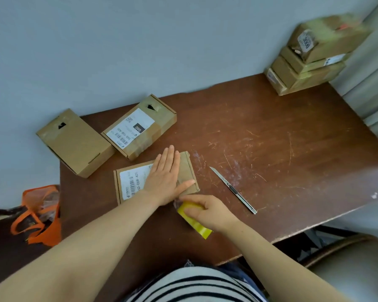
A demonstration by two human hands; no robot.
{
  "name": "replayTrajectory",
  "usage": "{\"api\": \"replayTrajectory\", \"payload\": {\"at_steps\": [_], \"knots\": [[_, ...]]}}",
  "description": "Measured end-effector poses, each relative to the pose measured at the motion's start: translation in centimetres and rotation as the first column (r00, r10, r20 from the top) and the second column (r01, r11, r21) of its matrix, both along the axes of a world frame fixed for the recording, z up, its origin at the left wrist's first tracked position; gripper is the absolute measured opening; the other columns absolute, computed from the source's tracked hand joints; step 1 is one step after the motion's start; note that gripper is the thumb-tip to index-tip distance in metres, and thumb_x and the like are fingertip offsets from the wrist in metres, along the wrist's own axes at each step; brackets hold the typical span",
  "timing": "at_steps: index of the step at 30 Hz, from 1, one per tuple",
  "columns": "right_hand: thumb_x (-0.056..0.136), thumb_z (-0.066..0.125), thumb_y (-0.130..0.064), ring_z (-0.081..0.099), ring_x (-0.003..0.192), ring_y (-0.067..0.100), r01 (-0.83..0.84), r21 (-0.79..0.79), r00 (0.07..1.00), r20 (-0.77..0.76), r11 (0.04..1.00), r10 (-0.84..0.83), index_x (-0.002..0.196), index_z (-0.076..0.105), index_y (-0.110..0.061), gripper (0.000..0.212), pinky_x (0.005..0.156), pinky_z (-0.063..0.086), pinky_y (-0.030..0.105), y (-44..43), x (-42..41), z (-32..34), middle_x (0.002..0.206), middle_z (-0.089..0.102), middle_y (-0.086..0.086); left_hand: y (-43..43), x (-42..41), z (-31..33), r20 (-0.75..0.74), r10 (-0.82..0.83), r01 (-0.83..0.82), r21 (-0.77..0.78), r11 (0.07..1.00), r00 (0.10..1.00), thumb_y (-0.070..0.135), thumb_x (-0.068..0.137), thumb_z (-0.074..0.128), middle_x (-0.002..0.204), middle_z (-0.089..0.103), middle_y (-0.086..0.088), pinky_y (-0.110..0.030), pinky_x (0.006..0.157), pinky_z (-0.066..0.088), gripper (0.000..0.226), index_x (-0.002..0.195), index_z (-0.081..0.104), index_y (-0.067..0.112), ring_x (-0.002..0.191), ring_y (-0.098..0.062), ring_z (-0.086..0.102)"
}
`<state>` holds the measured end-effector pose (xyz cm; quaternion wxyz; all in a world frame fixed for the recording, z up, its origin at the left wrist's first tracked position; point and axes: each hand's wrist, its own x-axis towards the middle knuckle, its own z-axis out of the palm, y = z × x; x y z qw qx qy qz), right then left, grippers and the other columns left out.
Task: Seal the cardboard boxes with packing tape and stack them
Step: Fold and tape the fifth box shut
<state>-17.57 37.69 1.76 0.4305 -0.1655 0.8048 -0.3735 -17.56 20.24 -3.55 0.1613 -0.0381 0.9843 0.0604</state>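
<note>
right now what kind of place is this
Probably a small home or office packing spot: a labelled cardboard box on a scratched wooden table, a stack of boxes in the corner, a tape roll and a utility knife.

The left hand (165,177) lies flat across the near box (188,168), hiding part of its label (132,182) and much of its top. The right hand (210,211) covers most of the yellow tape roll (196,223), so its core is unseen. The stacked boxes (310,55) in the far corner are smeared; there seem to be four. The table (292,138) runs off the right edge.
</note>
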Motion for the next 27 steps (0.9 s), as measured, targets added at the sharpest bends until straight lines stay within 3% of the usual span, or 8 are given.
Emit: {"api": "replayTrajectory", "payload": {"at_steps": [3,6,8,11,15,18,22,27], "knots": [[0.088,0.052,-0.009,0.053,0.077,0.001,0.074,-0.072,0.997,0.012,0.995,-0.073,0.138,0.046,-0.035,0.057,0.074,0.044,0.016,0.3,1.0,0.0,0.130,0.051,-0.014,-0.7,-0.3,2.2,0.048,0.026,-0.037,0.240,0.970,0.998,0.080,0.078,-0.005,0.158,-0.020,-0.003,-0.029,0.114,-0.013,0.099,0.152,-0.008,0.013,0.142,-0.012,-0.024],[0.089,0.055,-0.009,0.045,0.082,0.003,0.143,-0.123,0.986,0.098,0.982,-0.132,0.146,0.028,-0.036,0.069,0.078,0.043,0.020,0.8,1.5,-0.3,0.121,0.047,-0.007,0.6,2.2,4.7,-0.121,0.463,-0.354,0.489,0.798,0.878,0.042,0.099,0.039,0.138,0.048,0.001,-0.036,0.104,0.035,0.042,0.133,0.049,0.019,0.132,-0.021,0.041],[0.090,0.058,-0.011,0.049,0.081,0.008,0.191,-0.146,0.973,0.158,0.971,-0.167,0.148,0.022,-0.033,0.072,0.071,0.044,0.020,0.9,1.8,-0.6,0.104,0.054,0.001,1.3,4.5,5.9,0.085,0.658,-0.587,0.545,0.598,0.748,0.042,0.098,0.040,0.083,0.063,0.000,-0.034,0.071,0.046,0.034,0.092,0.060,0.015,0.086,-0.025,0.063],[0.091,0.060,-0.012,0.056,0.068,0.002,0.181,-0.160,0.974,0.163,0.970,-0.155,0.152,0.009,-0.023,0.080,0.064,0.044,0.015,0.9,2.1,-0.9,0.082,0.062,-0.005,2.7,7.3,6.6,0.654,0.537,-0.847,0.417,0.331,0.532,0.064,0.092,0.035,0.061,0.059,-0.007,-0.023,0.048,0.044,0.067,0.090,0.061,0.003,0.050,-0.021,0.058],[0.092,0.061,-0.024,0.058,0.070,0.001,0.097,-0.167,0.983,0.168,0.981,-0.069,0.148,0.004,-0.034,0.081,0.066,0.045,0.014,1.0,1.9,-0.2,0.082,0.065,-0.005,4.4,7.5,4.9,0.834,0.468,-0.867,0.437,-0.240,0.291,0.049,0.085,0.063,0.091,0.068,-0.018,-0.032,0.067,0.055,0.049,0.108,0.064,0.005,0.076,-0.027,0.067],[0.094,0.053,-0.043,0.064,0.075,0.007,0.111,-0.100,0.991,-0.060,0.989,-0.117,0.139,0.034,-0.045,0.049,0.070,0.051,0.022,2.4,0.3,0.2,0.083,0.068,-0.006,5.4,6.3,4.9,0.863,0.473,-0.687,0.451,-0.570,0.175,0.012,0.091,0.061,0.087,0.064,-0.013,-0.033,0.062,0.051,0.006,0.095,0.061,0.008,0.075,-0.023,0.061],[0.098,0.048,-0.033,0.048,0.120,0.024,0.309,0.196,0.865,-0.464,0.931,-0.189,0.138,0.046,-0.021,0.042,0.090,0.044,0.035,6.0,-3.3,-1.9,0.129,0.054,0.006,5.4,5.9,4.6,0.867,0.482,-0.665,0.433,-0.609,0.124,0.007,0.093,0.054,0.078,0.054,-0.011,-0.035,0.061,0.048,0.003,0.090,0.053,0.008,0.070,-0.023,0.056],[0.096,0.054,-0.028,0.042,0.122,0.026,0.114,0.516,0.854,-0.487,0.849,0.181,0.139,0.037,-0.019,0.047,0.086,0.047,0.037,7.8,-4.3,-3.9,0.132,0.048,0.006,5.9,6.3,4.3,0.822,0.556,-0.670,0.481,-0.565,0.121,0.013,0.095,0.054,0.079,0.059,-0.014,-0.037,0.059,0.049,0.009,0.100,0.057,0.006,0.067,-0.026,0.058]]}}
